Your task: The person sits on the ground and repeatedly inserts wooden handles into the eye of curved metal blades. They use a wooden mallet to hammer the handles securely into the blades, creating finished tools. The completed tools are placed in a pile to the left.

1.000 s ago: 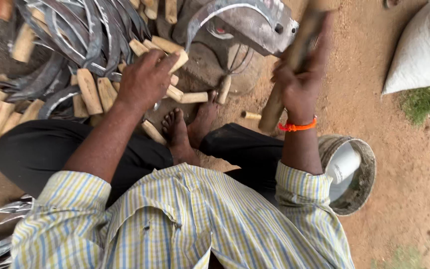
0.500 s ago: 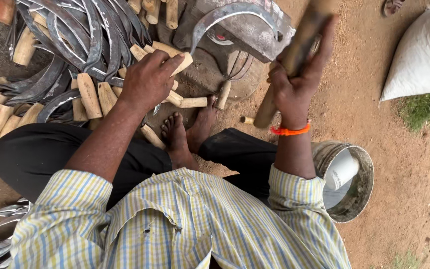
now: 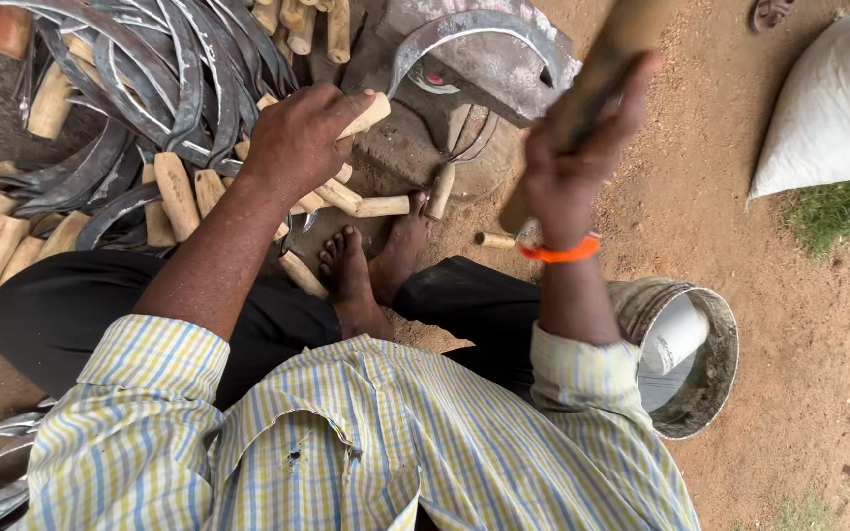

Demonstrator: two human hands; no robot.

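A curved sickle (image 3: 474, 39) arcs across the stone block (image 3: 504, 84) at upper centre, its long axis running left to right, point down at right. The left hand (image 3: 297, 138) wraps its wooden handle (image 3: 366, 115); the right hand (image 3: 568, 177) clenches a blurred wooden mallet (image 3: 602, 69), angled toward upper right.

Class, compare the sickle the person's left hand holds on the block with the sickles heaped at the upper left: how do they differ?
The held curved grey metal sickle lies alone across the grey block; the piled dark sickles overlap on the ground. The left hand grips the held one's pale wooden handle; no hand touches the pile. The held blade looks lighter grey, the piled blades darker. Both have curved blades and pale wooden handles.
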